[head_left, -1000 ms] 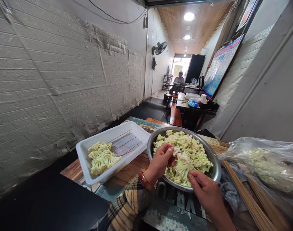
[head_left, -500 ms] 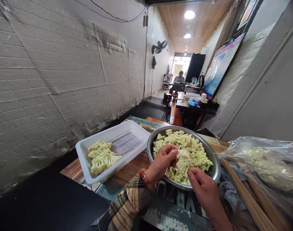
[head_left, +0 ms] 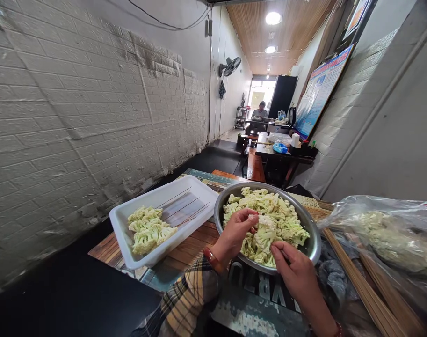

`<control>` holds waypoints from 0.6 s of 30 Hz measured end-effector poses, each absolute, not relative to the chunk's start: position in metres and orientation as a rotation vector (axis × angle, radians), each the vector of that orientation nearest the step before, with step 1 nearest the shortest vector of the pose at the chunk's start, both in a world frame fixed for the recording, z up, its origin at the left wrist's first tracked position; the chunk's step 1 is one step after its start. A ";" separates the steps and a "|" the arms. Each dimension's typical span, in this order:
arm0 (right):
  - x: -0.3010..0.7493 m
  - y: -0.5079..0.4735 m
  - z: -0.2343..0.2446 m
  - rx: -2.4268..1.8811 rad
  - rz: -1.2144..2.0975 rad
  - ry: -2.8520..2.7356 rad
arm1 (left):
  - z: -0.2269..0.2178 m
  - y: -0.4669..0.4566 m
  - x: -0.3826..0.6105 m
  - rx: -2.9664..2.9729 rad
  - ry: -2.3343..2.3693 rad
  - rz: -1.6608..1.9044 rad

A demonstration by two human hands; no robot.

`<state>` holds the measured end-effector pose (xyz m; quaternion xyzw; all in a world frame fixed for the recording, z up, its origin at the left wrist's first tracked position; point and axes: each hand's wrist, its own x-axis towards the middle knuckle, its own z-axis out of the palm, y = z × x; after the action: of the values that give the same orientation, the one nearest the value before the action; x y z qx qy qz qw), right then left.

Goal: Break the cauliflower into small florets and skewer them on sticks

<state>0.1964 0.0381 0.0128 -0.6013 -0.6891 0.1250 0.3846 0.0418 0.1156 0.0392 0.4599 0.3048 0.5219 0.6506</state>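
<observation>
A round metal bowl [head_left: 313, 243] full of cauliflower florets [head_left: 279, 220] stands on the wooden table. My left hand [head_left: 236, 231] reaches over the bowl's near rim, fingers pinched on a cauliflower floret [head_left: 264, 229]. My right hand [head_left: 293, 269] sits at the bowl's front edge, fingers curled and pinched against the same heap; what it grips is too small to make out. A white plastic tray [head_left: 129, 217] to the left holds skewered cauliflower [head_left: 148, 229] with thin sticks pointing away.
A clear plastic bag of cauliflower [head_left: 385, 234] lies at the right, beside a bundle of bamboo skewers [head_left: 364, 290]. A brick wall runs along the left. Far down the room another person [head_left: 259, 112] sits at a table.
My left hand has closed tighter on the floret and shifted slightly right. My right hand has edged up toward the heap. The view has tilted a little.
</observation>
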 end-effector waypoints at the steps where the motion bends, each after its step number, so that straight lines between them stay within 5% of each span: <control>1: 0.196 0.038 0.014 -1.529 0.324 -1.765 | 0.039 0.116 0.042 1.033 0.698 1.195; 18: 0.184 0.039 0.008 -1.530 -0.002 -1.733 | 0.037 0.119 0.044 1.021 0.698 1.174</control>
<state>0.1838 0.0385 0.0084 -0.6058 -0.6859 -0.0007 0.4032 0.0436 0.1186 0.0374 0.4510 0.3084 0.5185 0.6578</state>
